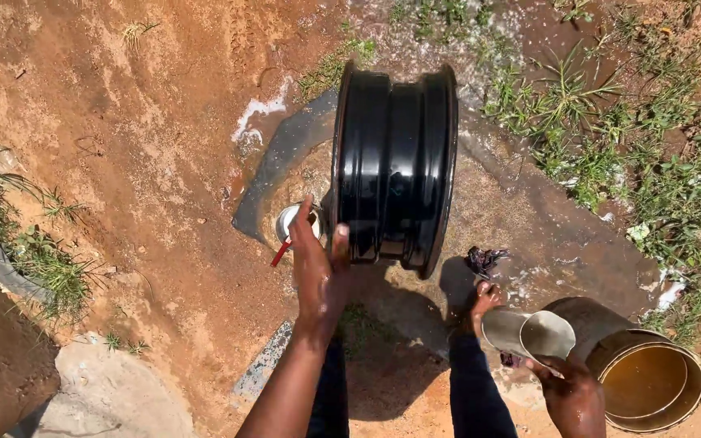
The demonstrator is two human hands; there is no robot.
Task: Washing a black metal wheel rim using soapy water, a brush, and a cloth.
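A glossy black wheel rim (394,162) stands upright on its edge on wet ground in the middle of the head view. My left hand (319,264) rests against its near left edge, fingers spread and steadying it. My right hand (571,389) grips a metal cup (527,332), tilted with its mouth toward me, just left of a large metal bucket (651,377) holding brownish water. My bare foot (480,302) shows below the rim.
A small white container with a red-handled tool (290,231) lies left of the rim. A dark crumpled rag (484,259) lies to its right. Foamy wet patches (257,113) surround the rim; grass (610,138) grows at the right, red dirt (123,122) at the left.
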